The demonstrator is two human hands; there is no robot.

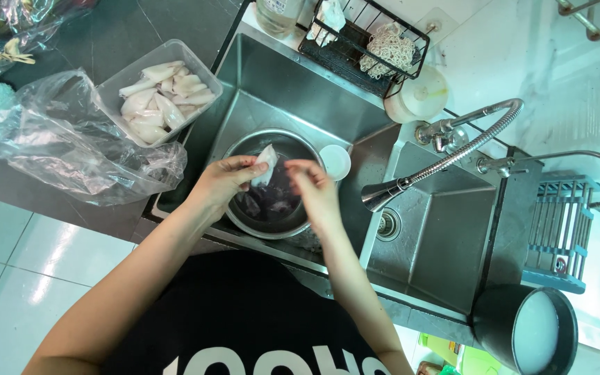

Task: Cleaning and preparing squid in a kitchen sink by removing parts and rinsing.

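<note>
Now the left hand [225, 179] fingers pinch a white squid piece [267, 163] above the steel bowl [244, 221]; right hand [316, 189] fingers curl beside it.

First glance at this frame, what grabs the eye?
Two bare hands, left hand and right hand, hold a pale white squid piece over a round steel bowl of dark purplish scraps in the left basin of the steel sink. Left of the sink, a clear plastic tub holds cleaned white squid.
</note>
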